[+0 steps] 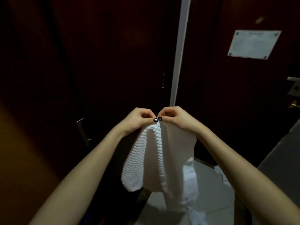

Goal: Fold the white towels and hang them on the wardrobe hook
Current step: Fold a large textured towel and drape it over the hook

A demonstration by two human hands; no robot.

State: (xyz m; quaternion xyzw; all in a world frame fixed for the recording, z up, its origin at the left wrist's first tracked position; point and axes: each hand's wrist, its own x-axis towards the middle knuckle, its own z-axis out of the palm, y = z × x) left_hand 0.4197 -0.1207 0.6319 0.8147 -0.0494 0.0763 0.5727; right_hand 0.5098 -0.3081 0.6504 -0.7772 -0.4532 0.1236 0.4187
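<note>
A white textured towel (155,161) hangs doubled over in front of me, its top corners brought together. My left hand (138,118) pinches one top corner between thumb and fingers. My right hand (174,116) pinches the other corner right beside it, thumbs nearly touching. The towel's lower part drapes down toward a pale surface below. The dark wardrobe (97,62) fills the left and middle of the view; no hook is visible on it.
A metal handle (82,130) sits on the dark wardrobe door at left. A white frame strip (180,54) divides it from a dark door with a posted notice (254,43) and a lever handle (293,88). More white cloth (211,200) lies below.
</note>
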